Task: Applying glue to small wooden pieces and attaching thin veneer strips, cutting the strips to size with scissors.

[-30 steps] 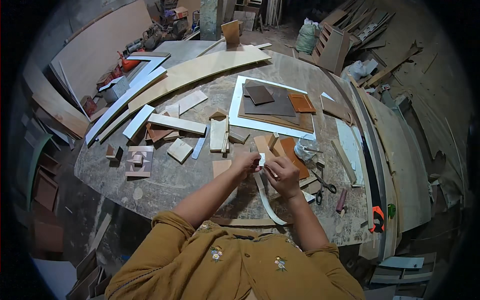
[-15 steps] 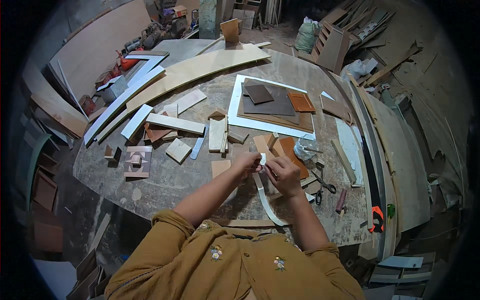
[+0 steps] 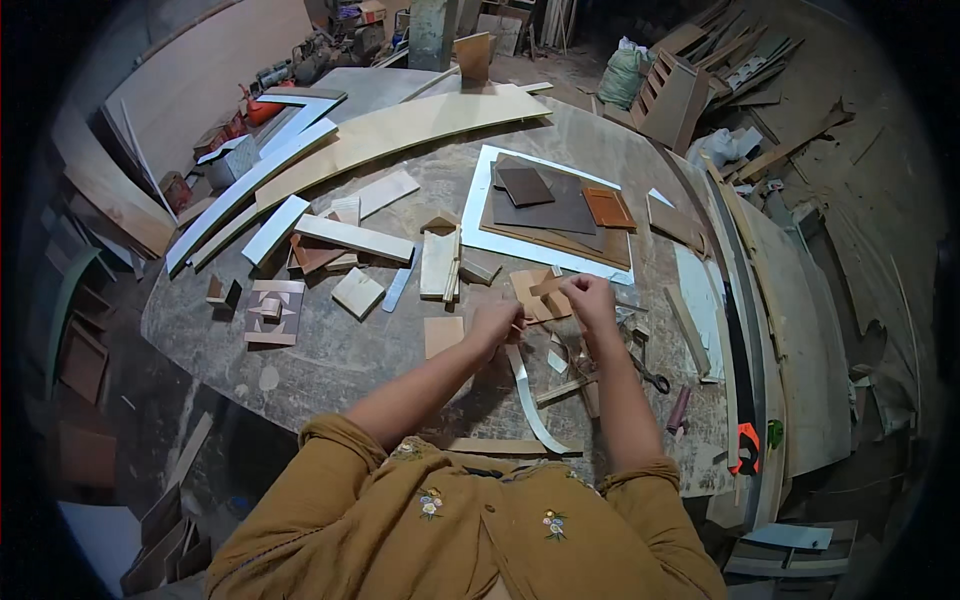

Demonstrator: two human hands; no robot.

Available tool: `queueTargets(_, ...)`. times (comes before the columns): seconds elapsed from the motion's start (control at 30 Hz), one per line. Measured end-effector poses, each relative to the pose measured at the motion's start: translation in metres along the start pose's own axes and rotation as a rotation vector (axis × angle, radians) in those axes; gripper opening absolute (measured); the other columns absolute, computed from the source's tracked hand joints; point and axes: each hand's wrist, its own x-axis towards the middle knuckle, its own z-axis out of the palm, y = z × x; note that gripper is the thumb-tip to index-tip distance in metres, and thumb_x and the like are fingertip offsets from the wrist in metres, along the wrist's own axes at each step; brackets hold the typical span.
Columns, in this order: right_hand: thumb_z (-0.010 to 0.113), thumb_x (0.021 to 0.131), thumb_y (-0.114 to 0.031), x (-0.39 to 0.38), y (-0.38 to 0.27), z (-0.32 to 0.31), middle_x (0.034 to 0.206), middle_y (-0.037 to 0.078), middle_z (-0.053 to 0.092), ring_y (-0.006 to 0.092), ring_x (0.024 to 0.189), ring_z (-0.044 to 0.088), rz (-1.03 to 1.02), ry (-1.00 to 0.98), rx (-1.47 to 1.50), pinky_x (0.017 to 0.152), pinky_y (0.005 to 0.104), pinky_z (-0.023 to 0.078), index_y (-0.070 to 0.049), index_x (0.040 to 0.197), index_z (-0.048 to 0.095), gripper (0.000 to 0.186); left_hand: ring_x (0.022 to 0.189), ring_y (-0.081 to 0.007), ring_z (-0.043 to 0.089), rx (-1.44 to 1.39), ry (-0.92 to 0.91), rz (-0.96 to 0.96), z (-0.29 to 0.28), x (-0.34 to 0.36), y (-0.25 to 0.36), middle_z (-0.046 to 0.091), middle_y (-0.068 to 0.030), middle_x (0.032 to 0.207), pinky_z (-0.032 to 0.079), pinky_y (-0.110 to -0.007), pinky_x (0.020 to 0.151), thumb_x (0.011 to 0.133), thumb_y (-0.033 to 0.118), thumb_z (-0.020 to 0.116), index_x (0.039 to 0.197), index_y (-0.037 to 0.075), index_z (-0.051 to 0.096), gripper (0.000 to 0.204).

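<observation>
With the fingers of my right hand (image 3: pixel 594 300) I am pinching one end of a small brown strip (image 3: pixel 546 287), which is above a tan board piece (image 3: pixel 526 297) on the table (image 3: pixel 390 380). The fingers of my left hand (image 3: pixel 494 328) are curled; whether they hold something, I cannot tell. A curved white band (image 3: pixel 524 390) lies just below them.

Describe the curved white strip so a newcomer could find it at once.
On the large, worn grey worktable, find the person's bare left hand. Just below it starts the narrow white strip. Its curve separates it from the straight, pale wooden stick to its right.
</observation>
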Motion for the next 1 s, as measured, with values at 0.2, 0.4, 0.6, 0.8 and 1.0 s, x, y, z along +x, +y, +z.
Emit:
queueTargets(0.2,0.065,0.063,-0.026,0.013,-0.037,-0.001,0.067,0.011,0.065,0.0261,0.062,0.063,0.013,-0.048,-0.394,0.059,0.0342,0.049,-0.008,0.071,0.069,0.020,0.061,-0.0143,0.059,0.433,0.150,0.363,-0.006,0.012,-0.009,0.063,-0.0070,0.073,0.047,-0.026,0.055,0.079,0.017,0.056,0.093,0.000,0.066,0.024)
queueTargets(0.4,0.062,0.064,-0.023,0.012,-0.047,0.007,0.067,0.015,0.063,0.0320,0.064,0.062,-0.040,-0.022,-0.543,0.058,0.0386,0.049,-0.010,0.067,0.068,0.015,0.076,-0.0211,0.065,0.566,0.198,0.520,-0.007,0.013,-0.014,0.067,-0.0141,0.085,0.050,-0.030,0.070,0.075,0.018,0.057,0.093,0.002,0.066,0.026)
queueTargets(0.6,0.063,0.064,-0.023,0.010,-0.059,0.013,0.066,0.014,0.063,0.0311,0.063,0.062,-0.045,-0.010,-0.631,0.058,0.0387,0.050,-0.010,0.065,0.069,0.014,0.085,-0.0293,0.062,0.548,0.255,0.544,-0.009,0.018,-0.015,0.065,-0.0165,0.092,0.048,-0.035,0.078,0.070,0.017,0.056,0.096,0.001,0.064,0.032)
queueTargets(0.8,0.063,0.062,-0.022,0.006,-0.042,0.015,0.061,0.014,0.062,0.0292,0.056,0.061,-0.108,0.113,-0.623,0.054,0.0365,0.048,-0.005,0.064,0.067,0.018,0.083,-0.0298,0.064,0.405,0.203,0.409,0.006,0.021,0.001,0.064,-0.0203,0.095,0.049,-0.036,0.077,0.070,0.012,0.055,0.104,-0.002,0.061,0.037)
queueTargets(1.0,0.064,0.064,-0.025,-0.004,-0.045,0.023,0.062,0.014,0.063,0.0282,0.057,0.062,-0.052,0.163,-0.531,0.056,0.0355,0.049,-0.005,0.068,0.069,0.021,0.089,-0.0327,0.062,0.634,0.253,0.569,0.006,0.044,0.000,0.063,-0.0222,0.096,0.049,-0.037,0.079,0.069,0.012,0.063,0.103,-0.003,0.062,0.037)
